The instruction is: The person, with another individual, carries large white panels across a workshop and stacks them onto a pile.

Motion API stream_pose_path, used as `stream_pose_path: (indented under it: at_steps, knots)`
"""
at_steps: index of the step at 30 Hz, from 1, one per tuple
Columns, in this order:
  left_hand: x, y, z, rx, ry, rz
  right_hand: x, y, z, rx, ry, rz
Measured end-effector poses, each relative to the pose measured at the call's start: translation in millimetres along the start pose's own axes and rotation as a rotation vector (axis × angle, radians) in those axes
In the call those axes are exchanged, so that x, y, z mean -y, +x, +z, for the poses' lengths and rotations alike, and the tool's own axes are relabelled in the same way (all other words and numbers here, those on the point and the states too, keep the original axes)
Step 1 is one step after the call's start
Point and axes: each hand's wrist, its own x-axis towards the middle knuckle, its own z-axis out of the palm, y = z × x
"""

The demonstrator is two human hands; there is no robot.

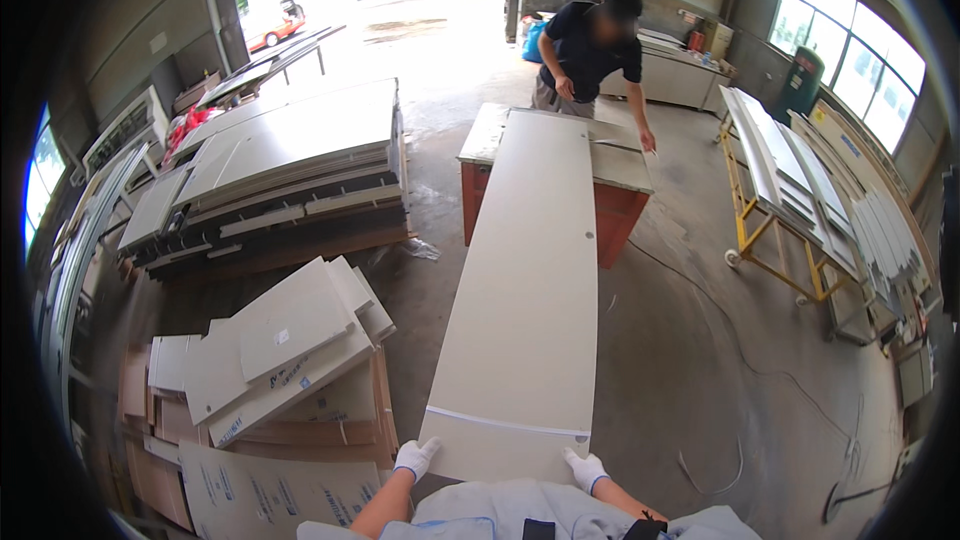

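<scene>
A long pale grey panel (pixel 520 310) stretches from my body to a red-sided worktable (pixel 625 202), where its far end rests. Both my hands wear white gloves. At the near left corner my left hand (pixel 417 456) grips the panel's edge, thumb on top. My right hand (pixel 585 469) grips the near right corner in the same way. The fingers under the panel are hidden. A light strip (pixel 505 421) crosses the panel near my end, and small round spots show along its right side. Behind the worktable stands a co-worker (pixel 590 55) in dark clothes, one hand lowered beside the table.
Left of me lie stacked panels and cardboard (pixel 290 360), with a larger panel stack (pixel 290 150) beyond. On the right stands a yellow wheeled rack (pixel 790 240) loaded with long panels. A cable (pixel 740 350) runs across the floor on the right.
</scene>
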Motion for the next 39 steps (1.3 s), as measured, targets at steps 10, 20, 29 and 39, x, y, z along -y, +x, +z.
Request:
stream_pose_path:
  at_steps: [10, 20, 29, 39]
  knots:
    - [4, 59, 6, 0.132, -0.171, -0.045, 12, -7, 3, -0.068, -0.117, -0.026]
    - [-14, 49, 7, 0.096, -0.052, 0.004, 22, -23, -6, -0.103, -0.097, 0.020]
    - [-10, 50, 6, 0.077, -0.009, 0.005, 3, 8, 2, -0.095, -0.090, 0.000]
    - [-273, -126, -167, -0.472, 0.176, 1.121, -1, 1, -9, -0.099, -0.139, 0.004]
